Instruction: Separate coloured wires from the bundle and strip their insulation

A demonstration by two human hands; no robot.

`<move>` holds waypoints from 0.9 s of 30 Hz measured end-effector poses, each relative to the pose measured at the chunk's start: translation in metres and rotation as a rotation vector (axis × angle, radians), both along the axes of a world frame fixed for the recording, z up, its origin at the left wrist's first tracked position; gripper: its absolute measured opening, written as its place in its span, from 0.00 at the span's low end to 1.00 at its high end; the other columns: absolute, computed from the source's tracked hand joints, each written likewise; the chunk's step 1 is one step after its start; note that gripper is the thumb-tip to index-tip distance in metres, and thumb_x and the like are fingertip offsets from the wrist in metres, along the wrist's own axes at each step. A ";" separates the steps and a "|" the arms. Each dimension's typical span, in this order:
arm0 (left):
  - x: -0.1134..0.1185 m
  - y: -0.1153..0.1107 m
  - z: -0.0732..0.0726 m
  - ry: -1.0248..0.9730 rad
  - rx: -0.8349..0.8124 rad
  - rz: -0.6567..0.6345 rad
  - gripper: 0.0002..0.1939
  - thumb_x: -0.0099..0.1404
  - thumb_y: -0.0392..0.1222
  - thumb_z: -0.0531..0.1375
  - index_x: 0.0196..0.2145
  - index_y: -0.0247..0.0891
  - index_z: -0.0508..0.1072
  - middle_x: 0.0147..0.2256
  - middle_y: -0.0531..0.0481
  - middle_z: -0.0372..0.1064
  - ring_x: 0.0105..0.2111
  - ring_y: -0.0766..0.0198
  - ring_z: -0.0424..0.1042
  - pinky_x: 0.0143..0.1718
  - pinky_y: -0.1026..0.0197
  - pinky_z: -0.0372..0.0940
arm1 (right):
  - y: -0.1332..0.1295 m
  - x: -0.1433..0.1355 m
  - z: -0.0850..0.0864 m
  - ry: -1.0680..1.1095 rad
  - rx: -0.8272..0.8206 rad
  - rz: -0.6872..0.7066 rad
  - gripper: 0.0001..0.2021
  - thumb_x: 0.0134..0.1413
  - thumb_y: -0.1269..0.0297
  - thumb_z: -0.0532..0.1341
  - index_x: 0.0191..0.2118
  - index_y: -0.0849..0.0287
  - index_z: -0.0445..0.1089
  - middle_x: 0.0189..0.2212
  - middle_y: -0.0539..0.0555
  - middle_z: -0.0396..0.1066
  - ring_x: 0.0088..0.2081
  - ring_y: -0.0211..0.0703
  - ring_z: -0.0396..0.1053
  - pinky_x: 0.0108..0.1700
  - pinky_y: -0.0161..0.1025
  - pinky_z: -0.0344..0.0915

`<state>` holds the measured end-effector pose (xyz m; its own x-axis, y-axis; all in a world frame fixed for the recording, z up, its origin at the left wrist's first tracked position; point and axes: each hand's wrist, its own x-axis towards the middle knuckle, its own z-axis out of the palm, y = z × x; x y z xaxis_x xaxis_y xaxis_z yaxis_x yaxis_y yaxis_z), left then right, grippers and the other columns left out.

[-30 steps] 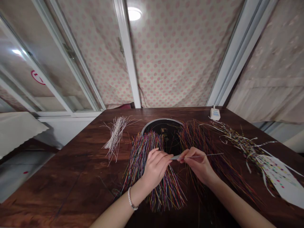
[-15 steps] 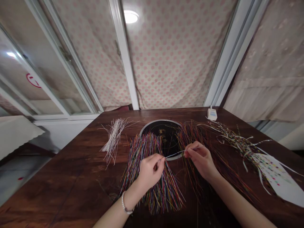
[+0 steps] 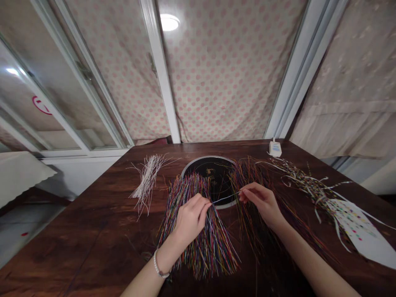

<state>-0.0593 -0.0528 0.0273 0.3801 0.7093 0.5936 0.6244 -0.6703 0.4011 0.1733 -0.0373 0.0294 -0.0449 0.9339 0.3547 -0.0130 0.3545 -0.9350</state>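
A thin pale cord (image 3: 226, 199) is stretched between my two hands above the table. My left hand (image 3: 192, 216), with a beaded bracelet (image 3: 157, 265) at the wrist, pinches one end over a thick bundle of multicoloured cords (image 3: 213, 251). Between thumb and fingertips, my right hand (image 3: 261, 202) grips the other end. Beneath that hand lies a looser heap of orange, red and purple cords (image 3: 249, 171). Behind the hands sits a round black panel (image 3: 222, 165) with a silver rim, partly covered by both heaps.
White cords (image 3: 149, 177) lie in a pile on the left of the dark wooden table (image 3: 80, 231). To the right are ribbon-like strips with coloured dots (image 3: 301, 179) and a white sheet (image 3: 368, 239). A small white box (image 3: 275, 148) stands at the back edge, before curtained glass doors.
My left hand has rolled over and shifted slightly left, its fingers closing more tightly. My right hand has tilted, and the free tail of cord above it no longer shows.
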 end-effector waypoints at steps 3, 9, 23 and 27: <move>-0.002 0.001 -0.001 0.070 0.066 0.045 0.08 0.63 0.35 0.48 0.33 0.36 0.66 0.30 0.47 0.63 0.31 0.65 0.63 0.34 0.62 0.60 | 0.000 0.001 0.001 -0.045 -0.003 0.002 0.08 0.51 0.61 0.58 0.32 0.59 0.71 0.25 0.53 0.70 0.26 0.38 0.66 0.28 0.36 0.62; -0.003 0.003 0.000 0.047 0.148 0.127 0.08 0.63 0.34 0.49 0.32 0.36 0.67 0.29 0.48 0.62 0.31 0.65 0.62 0.34 0.62 0.59 | 0.000 0.003 0.003 -0.050 -0.013 -0.033 0.05 0.45 0.63 0.63 0.28 0.59 0.71 0.22 0.51 0.68 0.24 0.36 0.63 0.27 0.34 0.61; -0.011 0.002 0.006 -0.014 0.351 0.207 0.06 0.59 0.31 0.53 0.31 0.37 0.69 0.29 0.49 0.63 0.31 0.65 0.62 0.35 0.60 0.54 | -0.003 0.014 0.004 0.058 -0.566 0.630 0.06 0.46 0.67 0.63 0.30 0.64 0.71 0.22 0.51 0.69 0.20 0.29 0.61 0.20 0.27 0.54; -0.010 0.001 0.006 0.003 0.349 0.193 0.06 0.59 0.31 0.53 0.31 0.37 0.69 0.29 0.49 0.63 0.30 0.65 0.62 0.35 0.60 0.54 | -0.001 0.013 0.006 0.090 -0.438 0.543 0.10 0.45 0.68 0.63 0.37 0.60 0.69 0.28 0.52 0.71 0.24 0.31 0.65 0.25 0.29 0.60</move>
<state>-0.0697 -0.0515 0.0334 0.2618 0.5239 0.8106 0.7531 -0.6361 0.1679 0.1861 -0.0382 0.0352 -0.5336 0.8454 -0.0242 -0.1659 -0.1327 -0.9772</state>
